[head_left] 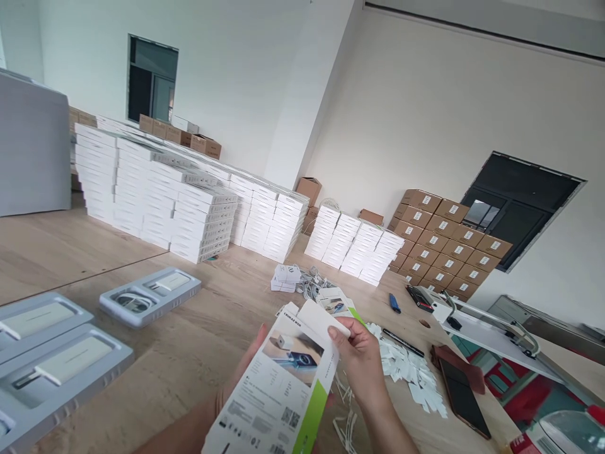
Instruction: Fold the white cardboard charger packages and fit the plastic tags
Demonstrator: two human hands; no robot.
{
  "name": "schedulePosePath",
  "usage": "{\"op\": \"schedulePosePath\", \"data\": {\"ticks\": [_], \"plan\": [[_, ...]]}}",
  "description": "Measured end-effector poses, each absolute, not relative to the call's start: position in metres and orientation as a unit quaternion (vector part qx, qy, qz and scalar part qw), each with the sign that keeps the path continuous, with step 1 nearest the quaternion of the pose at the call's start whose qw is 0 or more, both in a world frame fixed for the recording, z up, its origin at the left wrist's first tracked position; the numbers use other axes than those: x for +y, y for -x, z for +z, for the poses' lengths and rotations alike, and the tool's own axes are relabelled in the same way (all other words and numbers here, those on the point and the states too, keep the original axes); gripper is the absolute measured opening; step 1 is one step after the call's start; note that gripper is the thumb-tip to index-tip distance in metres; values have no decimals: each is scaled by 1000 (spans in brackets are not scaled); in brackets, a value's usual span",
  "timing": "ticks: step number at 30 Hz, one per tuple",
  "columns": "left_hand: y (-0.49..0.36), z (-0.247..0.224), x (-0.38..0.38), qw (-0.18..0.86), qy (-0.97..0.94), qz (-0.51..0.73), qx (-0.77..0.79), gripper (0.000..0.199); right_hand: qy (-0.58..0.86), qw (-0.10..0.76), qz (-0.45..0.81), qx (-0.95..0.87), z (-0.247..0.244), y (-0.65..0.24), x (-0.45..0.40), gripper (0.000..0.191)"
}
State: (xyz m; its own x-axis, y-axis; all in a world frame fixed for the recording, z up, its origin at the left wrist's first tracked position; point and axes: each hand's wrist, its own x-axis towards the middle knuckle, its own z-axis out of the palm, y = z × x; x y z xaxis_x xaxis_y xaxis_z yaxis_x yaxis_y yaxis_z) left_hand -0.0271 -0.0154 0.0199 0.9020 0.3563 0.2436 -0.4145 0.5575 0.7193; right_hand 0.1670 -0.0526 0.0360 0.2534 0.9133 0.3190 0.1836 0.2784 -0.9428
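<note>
A flat white printed charger box (271, 394) with a green stripe is tilted in front of me, its end flaps standing up. My left hand (239, 373) grips the box from behind, with most of its fingers hidden. At the upper right corner, my right hand (363, 353) pinches a white flap between thumb and fingers. Just beyond lies another similar printed box (334, 301), partly covered. Coiled grey-white cables (312, 282) and a small stack of white cartons (285, 276) are behind it.
Grey trays (106, 353) holding white chargers lie at left. Stacked white boxes (155, 195) and brown cartons (442, 243) line the back. At right are white paper slips (416, 375), a black pen (403, 342), a blue cutter (394, 303), a phone (463, 397) and a bottle (567, 432).
</note>
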Motion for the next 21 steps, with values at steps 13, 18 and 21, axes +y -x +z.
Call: {"op": "schedulePosePath", "data": {"ticks": [13,18,21], "plan": [[28,-3,-13,921,-358,148,-25,65,536,497,168,-661,51,-148,-69,32],[36,10,-17,912,-363,189,36,56,528,521,217,-635,57,-153,-70,27],[40,21,-19,900,-383,206,40,60,519,506,232,-649,57,-150,-71,26]]}}
